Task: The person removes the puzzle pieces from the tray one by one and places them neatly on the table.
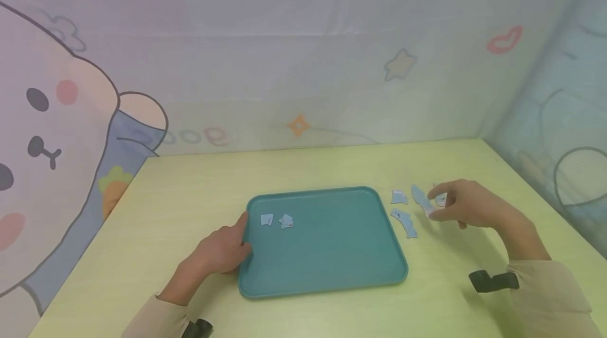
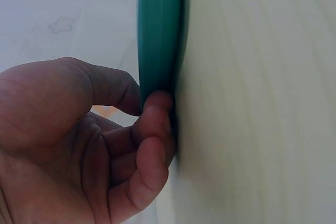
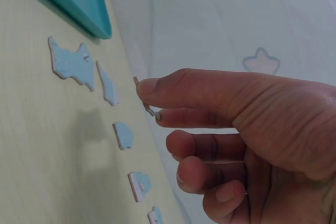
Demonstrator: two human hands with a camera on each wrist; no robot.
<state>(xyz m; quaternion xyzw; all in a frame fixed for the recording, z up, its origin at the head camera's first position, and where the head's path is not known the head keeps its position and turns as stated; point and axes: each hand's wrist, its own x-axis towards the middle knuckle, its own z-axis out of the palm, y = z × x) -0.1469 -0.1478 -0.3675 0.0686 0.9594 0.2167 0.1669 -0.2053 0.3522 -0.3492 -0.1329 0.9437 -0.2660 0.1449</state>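
Note:
My left hand (image 1: 223, 250) grips the left rim of a teal tray (image 1: 327, 253). In the left wrist view, its thumb (image 2: 118, 85) presses one side of the tray edge while curled fingers (image 2: 152, 166) meet the other. Over the table right of the tray, my right hand (image 1: 474, 203) pinches a thin pale blue puzzle piece (image 1: 420, 200) between thumb and forefinger. That held piece (image 3: 148, 109) appears nearly edge-on in the right wrist view, with the other fingers loosely bent below. Two small puzzle pieces, one (image 1: 267, 219) beside another (image 1: 286, 221), lie inside the tray's upper left.
Several loose pieces lie on the pale yellow table (image 1: 199, 174) right of the tray, among them a long one (image 1: 404, 223) and a squarish one (image 1: 399, 197). Another piece (image 1: 441, 200) is partly covered by my right hand. A printed cloth (image 1: 265, 53) hangs behind the table.

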